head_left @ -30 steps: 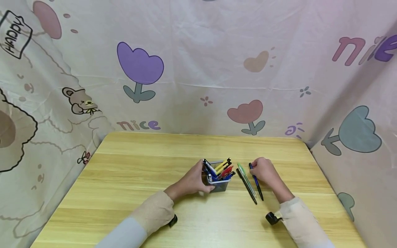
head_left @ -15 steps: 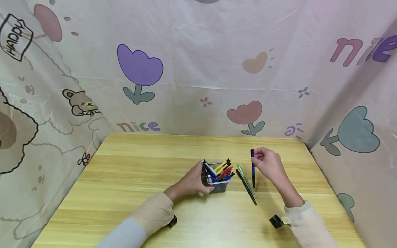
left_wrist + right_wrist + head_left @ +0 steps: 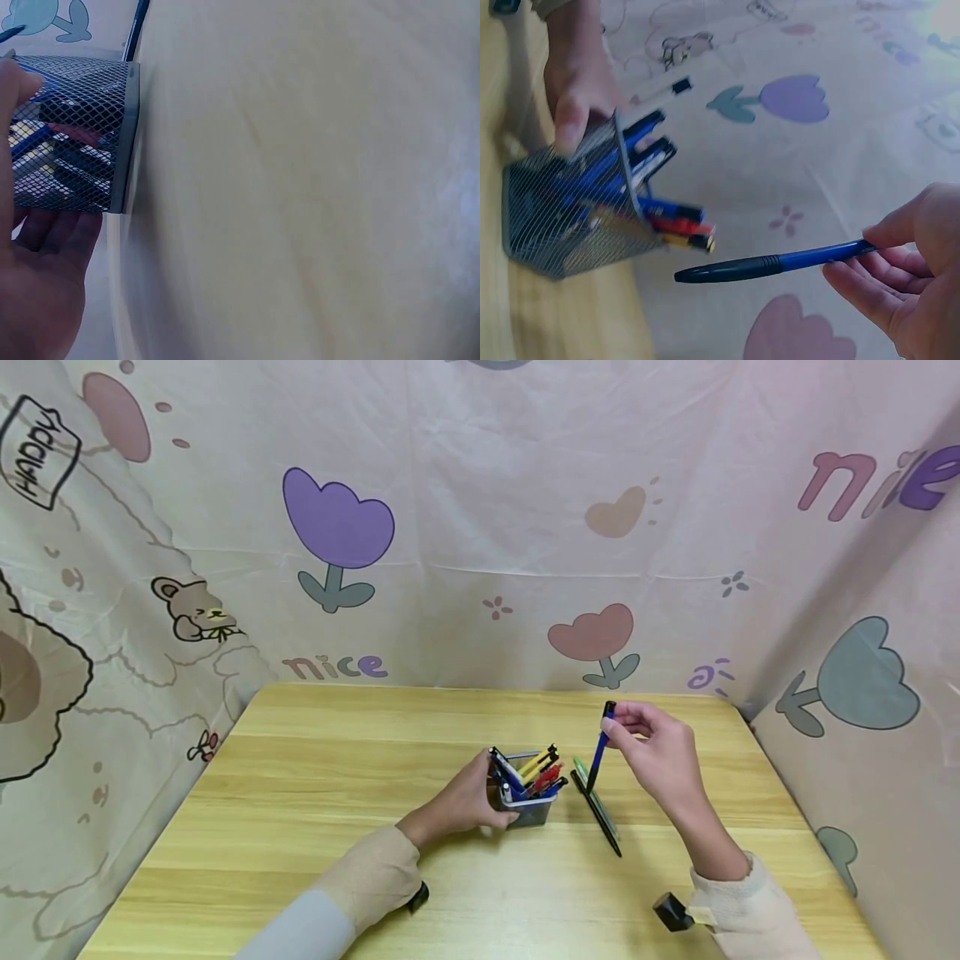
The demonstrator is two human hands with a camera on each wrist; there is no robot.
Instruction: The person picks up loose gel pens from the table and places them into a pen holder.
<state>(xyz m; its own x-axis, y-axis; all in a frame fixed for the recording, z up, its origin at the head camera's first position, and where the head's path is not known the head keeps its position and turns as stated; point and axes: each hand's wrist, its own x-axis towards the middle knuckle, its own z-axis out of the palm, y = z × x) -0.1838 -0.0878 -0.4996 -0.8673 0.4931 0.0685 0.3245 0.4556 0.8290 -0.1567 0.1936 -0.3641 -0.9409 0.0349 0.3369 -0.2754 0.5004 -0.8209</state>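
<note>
A grey mesh pen holder [image 3: 528, 806] stands mid-table, filled with several blue, red and yellow pens [image 3: 536, 768]. My left hand [image 3: 468, 793] grips the holder's left side; the mesh [image 3: 71, 135] fills the left wrist view beside my palm [image 3: 34, 292]. My right hand [image 3: 652, 752] pinches a blue pen [image 3: 598, 752] near its top end and holds it tilted in the air, tip down-left toward the holder. The right wrist view shows the blue pen [image 3: 772, 264] lying level between my fingers [image 3: 900, 277], with the holder [image 3: 570, 217] to its left. A green pen [image 3: 592, 789] and a black pen [image 3: 597, 814] lie on the table.
The wooden table [image 3: 315, 793] is enclosed on three sides by a patterned cloth backdrop [image 3: 480, 527]. Black wrist cameras sit at both sleeves, the left wrist camera [image 3: 416, 895] and the right wrist camera [image 3: 670, 910].
My right hand lifted the blue pen off the table, raised it and tilted its tip toward the holder. My left hand stayed on the holder.
</note>
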